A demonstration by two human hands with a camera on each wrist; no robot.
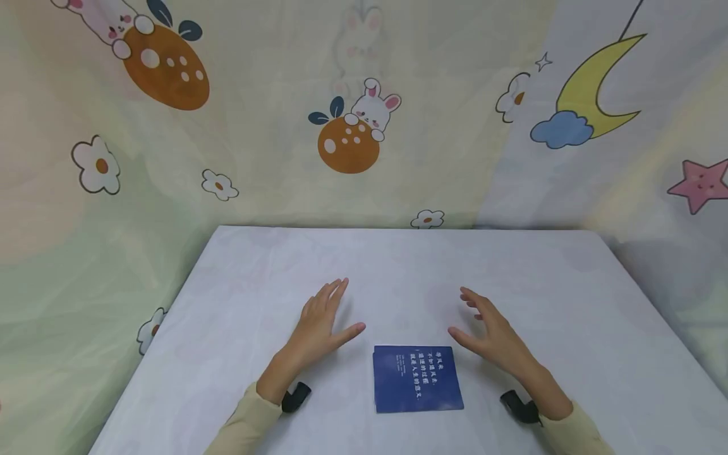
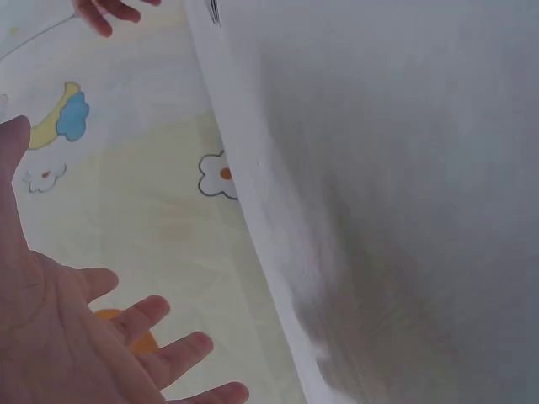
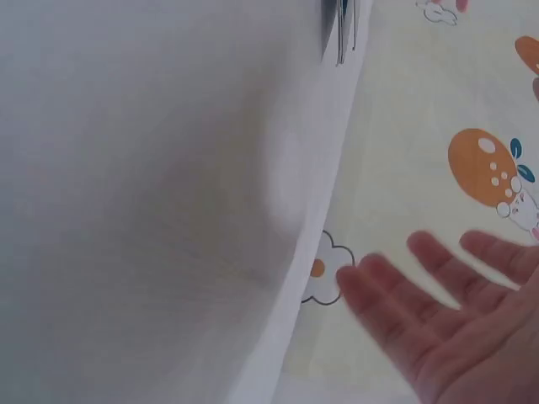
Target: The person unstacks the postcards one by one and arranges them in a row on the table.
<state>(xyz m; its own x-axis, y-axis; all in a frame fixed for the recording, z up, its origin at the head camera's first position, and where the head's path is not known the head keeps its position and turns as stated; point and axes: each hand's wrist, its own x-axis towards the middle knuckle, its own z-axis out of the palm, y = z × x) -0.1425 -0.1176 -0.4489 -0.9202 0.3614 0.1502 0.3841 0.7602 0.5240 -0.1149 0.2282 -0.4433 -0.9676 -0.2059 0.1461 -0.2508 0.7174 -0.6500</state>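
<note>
Booklet (image 1: 418, 379) (blue) on table (image 1: 398, 272), between left hand (image 1: 317, 332) and right hand (image 1: 493, 336), fingers (image 2: 178, 356) apart

Left hand (image 1: 315, 332): one
Right hand (image 1: 497, 337): one
Black wrist devices (image 1: 296, 398): two
Blue card pile (image 1: 412, 382): one, layers not countable
Table (image 1: 398, 272): one
Printed moon (image 1: 579, 82): one
Star (image 1: 702, 183): one

The blue rectangular paper stack (image 1: 418, 379) near five o'clock looks smooth to me, the white cloth-covered counter (image 1: 404, 272) matt.
</note>
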